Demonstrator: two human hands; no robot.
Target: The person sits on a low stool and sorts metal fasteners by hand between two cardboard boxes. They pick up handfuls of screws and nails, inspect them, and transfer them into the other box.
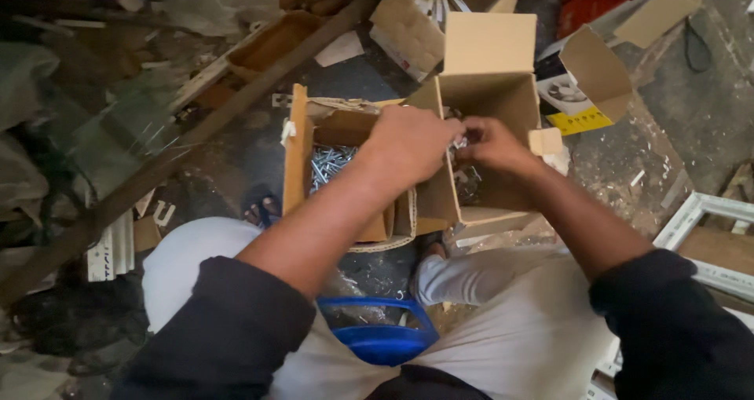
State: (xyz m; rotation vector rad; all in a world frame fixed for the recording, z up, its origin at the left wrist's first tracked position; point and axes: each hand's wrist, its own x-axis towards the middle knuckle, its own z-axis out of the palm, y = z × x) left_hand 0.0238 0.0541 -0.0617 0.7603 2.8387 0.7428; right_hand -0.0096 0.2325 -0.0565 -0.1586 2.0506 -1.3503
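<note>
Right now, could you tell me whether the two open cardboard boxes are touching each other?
Touching. The head view shows the left box of screws pressed against the right box's wall, with no gap visible below the left hand.

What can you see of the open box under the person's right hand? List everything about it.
The box is plain brown cardboard, open, its tall rear flap standing upright. It sits on the dusty floor beside a second box of silver screws. Small shiny metal parts lie inside. The right hand reaches into it; the left hand rests at its near-left edge.

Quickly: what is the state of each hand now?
Left hand: closed, fingers curled at the cardboard box; contents hidden.
Right hand: closed on small metal pieces.
</note>
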